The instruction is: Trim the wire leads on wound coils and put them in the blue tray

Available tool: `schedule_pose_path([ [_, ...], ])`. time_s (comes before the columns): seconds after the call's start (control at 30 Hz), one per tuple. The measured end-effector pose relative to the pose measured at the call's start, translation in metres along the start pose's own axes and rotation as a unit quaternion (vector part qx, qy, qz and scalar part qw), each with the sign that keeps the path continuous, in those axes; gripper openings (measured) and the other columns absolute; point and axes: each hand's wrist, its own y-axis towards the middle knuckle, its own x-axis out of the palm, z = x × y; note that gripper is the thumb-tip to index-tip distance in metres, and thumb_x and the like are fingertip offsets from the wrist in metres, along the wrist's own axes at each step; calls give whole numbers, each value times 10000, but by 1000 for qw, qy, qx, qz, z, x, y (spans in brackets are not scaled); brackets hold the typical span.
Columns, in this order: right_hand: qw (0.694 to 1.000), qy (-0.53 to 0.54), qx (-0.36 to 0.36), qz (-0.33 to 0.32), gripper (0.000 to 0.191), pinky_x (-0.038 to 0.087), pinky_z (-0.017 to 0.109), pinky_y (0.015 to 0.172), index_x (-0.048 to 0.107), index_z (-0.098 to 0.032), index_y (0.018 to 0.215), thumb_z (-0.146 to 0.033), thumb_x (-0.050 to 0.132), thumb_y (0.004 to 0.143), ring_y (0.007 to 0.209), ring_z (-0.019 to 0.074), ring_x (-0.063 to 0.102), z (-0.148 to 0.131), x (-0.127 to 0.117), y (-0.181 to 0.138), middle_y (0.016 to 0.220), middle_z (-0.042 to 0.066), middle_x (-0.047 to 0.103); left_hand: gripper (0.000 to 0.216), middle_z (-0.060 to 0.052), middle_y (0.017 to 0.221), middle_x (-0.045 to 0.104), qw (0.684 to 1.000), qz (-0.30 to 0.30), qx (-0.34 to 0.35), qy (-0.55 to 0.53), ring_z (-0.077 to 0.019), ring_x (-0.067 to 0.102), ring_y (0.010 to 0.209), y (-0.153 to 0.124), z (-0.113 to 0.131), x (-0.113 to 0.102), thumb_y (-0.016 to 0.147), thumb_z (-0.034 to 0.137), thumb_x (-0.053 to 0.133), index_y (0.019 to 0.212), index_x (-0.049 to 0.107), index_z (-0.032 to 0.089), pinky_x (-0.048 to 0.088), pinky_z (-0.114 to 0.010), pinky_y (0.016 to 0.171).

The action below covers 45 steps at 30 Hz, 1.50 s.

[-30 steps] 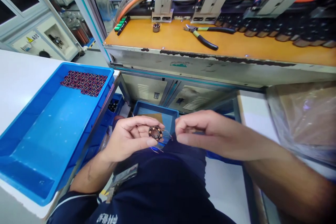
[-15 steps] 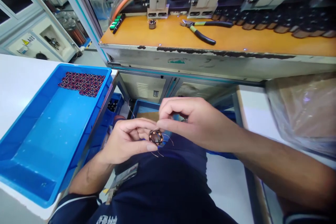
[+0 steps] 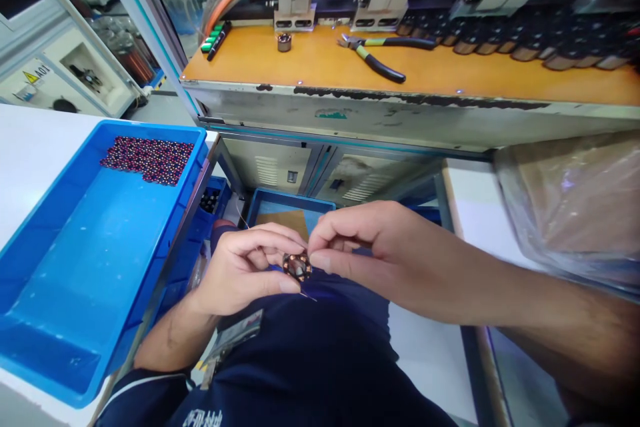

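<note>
Between the thumb and fingers of my left hand [image 3: 250, 265] is a small ring-shaped motor stator [image 3: 297, 267] with copper windings around its open centre. Its face is turned up toward me. Thin wire ends stick out below it, near my left thumb. My right hand [image 3: 370, 250] is closed in a pinch at the stator's right edge, on its thin lead wires, whose ends are mostly hidden by the fingertips. Both hands are in front of my body, above my lap.
To the left, a blue tray [image 3: 150, 260] holds many small wound parts [image 3: 150, 159] in its far end. On the orange bench [image 3: 235, 70] are cutting pliers [image 3: 373, 57], another stator [image 3: 284, 43], markers [image 3: 216, 40] and a row of dark cylinders. Plastic-wrapped material [image 3: 575, 207] lies at right.
My right hand has moved down from above the stator to its right edge. The loose wires there no longer show. The stator has turned slightly in my left hand.
</note>
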Motion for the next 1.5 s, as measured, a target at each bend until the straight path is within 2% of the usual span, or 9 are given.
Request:
schedule_pose_path([
  [0.27, 996, 34, -80, 23, 170, 379, 178, 535, 641, -178, 735, -199, 603, 899, 587, 52, 519, 4, 6, -9, 676, -38, 619, 445, -49, 951, 687, 998, -23, 6, -51, -98, 671, 750, 2, -1, 0, 583, 142, 911, 1001, 790, 232, 570, -172, 660],
  [0.47, 997, 55, -59, 20, 176, 386, 178, 526, 638, -177, 736, -223, 608, 903, 578, 59, 528, 3, 7, -13, 670, -35, 622, 486, -55, 930, 663, 999, -32, 39, -11, -107, 654, 771, 4, -2, 3, 539, 149, 931, 996, 789, 231, 574, -182, 674],
  [0.63, 992, -30, -120, -29, 150, 422, 201, 561, 643, -187, 778, -199, 596, 920, 596, 76, 568, 10, 1, -19, 681, -29, 644, 440, -46, 931, 636, 998, -42, 33, -38, -109, 677, 735, 4, -4, 5, 572, 138, 913, 985, 776, 203, 587, -197, 667],
  [0.77, 947, -178, -257, 74, 45, 500, 245, 687, 646, -176, 955, -189, 611, 930, 762, 125, 634, 23, -6, -21, 852, 37, 690, 360, -33, 933, 620, 991, -57, -10, -120, -128, 717, 715, 4, -5, 7, 640, 170, 884, 976, 757, 181, 593, -213, 671],
  [0.83, 912, -228, -316, 125, 125, 520, 268, 748, 634, -156, 1051, -166, 610, 929, 837, 140, 631, 26, -6, -20, 935, 68, 689, 350, -25, 935, 623, 984, -69, -44, -160, -119, 719, 713, 6, -6, 8, 636, 176, 888, 960, 755, 174, 585, -195, 675],
  [0.93, 887, -258, -362, 127, 120, 523, 274, 774, 628, -140, 1055, -176, 604, 942, 859, 131, 617, 26, -3, -16, 958, 65, 689, 341, -20, 915, 637, 973, -79, -94, -197, -109, 712, 689, 7, -6, 11, 621, 189, 897, 932, 758, 165, 579, -179, 659],
  [1.17, 880, -244, -394, 103, 49, 494, 268, 710, 630, -168, 952, -149, 585, 952, 804, 117, 614, 23, -3, -12, 894, 33, 712, 344, -30, 910, 651, 964, -75, -132, -218, -97, 690, 684, 8, -9, 12, 604, 193, 906, 918, 770, 150, 571, -176, 657],
  [1.33, 879, -243, -377, 163, 57, 528, 271, 686, 643, -144, 972, -145, 595, 943, 802, 126, 637, 29, 3, -19, 896, 53, 723, 348, -33, 957, 642, 977, -59, -97, -179, -79, 677, 683, 10, -10, 10, 625, 164, 891, 952, 774, 173, 556, -163, 650],
  [1.5, 901, -182, -303, 252, 64, 543, 211, 661, 650, -137, 928, -107, 594, 928, 743, 91, 651, 35, 23, -20, 839, 51, 693, 435, -44, 990, 647, 998, -25, 45, -29, -96, 652, 805, 13, -12, 13, 618, 81, 877, 1018, 777, 222, 552, -176, 718],
])
